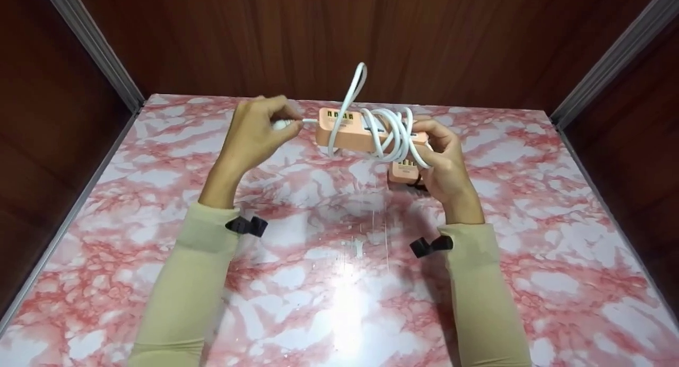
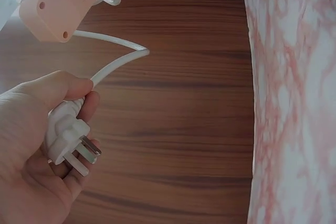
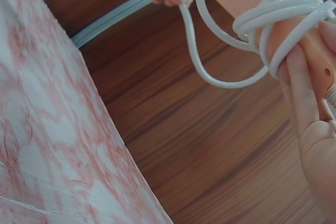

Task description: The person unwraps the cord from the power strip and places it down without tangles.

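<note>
An orange power strip (image 1: pixel 347 140) is held up over the table, gripped at its right end by my right hand (image 1: pixel 445 157). White cord (image 1: pixel 392 139) is wrapped in several loops around its right half, and one loose loop stands up near its left end. My left hand (image 1: pixel 260 133) pinches the white plug (image 2: pixel 65 129) at its cord end, left of the strip. In the left wrist view the plug's metal prongs point away from the fingers, and cord runs from it back toward the strip. Fingers (image 3: pixel 299 85) of my right hand lie along the strip's underside.
A second orange power strip (image 1: pixel 406 172) lies on the table behind my right hand, partly hidden, with a dark band around it. The red-and-white marbled table (image 1: pixel 297 303) is bounded by brown wood-grain panels (image 1: pixel 265 38) at the back and sides.
</note>
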Motion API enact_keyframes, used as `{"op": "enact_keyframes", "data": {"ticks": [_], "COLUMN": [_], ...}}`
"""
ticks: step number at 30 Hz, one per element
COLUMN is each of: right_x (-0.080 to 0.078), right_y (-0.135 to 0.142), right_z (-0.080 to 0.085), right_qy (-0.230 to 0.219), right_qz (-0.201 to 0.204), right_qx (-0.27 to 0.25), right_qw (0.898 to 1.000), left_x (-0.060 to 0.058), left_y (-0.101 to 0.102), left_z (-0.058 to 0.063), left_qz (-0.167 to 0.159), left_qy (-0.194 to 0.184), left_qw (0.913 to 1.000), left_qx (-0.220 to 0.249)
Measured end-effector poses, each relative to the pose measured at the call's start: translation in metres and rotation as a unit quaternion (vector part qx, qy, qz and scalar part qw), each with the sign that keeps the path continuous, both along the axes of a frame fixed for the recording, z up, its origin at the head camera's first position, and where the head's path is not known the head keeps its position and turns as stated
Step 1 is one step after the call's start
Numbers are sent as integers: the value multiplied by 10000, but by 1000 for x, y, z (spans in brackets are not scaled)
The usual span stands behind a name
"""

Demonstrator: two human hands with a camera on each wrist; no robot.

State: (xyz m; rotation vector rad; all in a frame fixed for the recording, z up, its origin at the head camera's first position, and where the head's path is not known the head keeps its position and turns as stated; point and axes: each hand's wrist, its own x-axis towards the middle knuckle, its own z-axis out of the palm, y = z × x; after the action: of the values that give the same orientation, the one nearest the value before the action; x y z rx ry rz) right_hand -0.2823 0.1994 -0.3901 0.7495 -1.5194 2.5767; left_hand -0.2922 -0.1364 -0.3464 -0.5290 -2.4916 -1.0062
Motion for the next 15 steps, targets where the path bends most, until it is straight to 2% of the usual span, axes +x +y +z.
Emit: {"op": "enact_keyframes", "data": {"ticks": [9,15], "right_x": [-1,0], "right_y": [0,0], "right_z": [1,1], "right_qy": [32,58], "right_qz": [-48,-33], "right_qx": [19,93], "right_qw": [10000,9999], "left_x": [-16,-22], "left_y": [7,11], "left_z": [26,46], "left_qz": [-142,-214], "left_qy": [-20,-57], "left_qw": [9990,9982], "left_qx": [-419,-551]}}
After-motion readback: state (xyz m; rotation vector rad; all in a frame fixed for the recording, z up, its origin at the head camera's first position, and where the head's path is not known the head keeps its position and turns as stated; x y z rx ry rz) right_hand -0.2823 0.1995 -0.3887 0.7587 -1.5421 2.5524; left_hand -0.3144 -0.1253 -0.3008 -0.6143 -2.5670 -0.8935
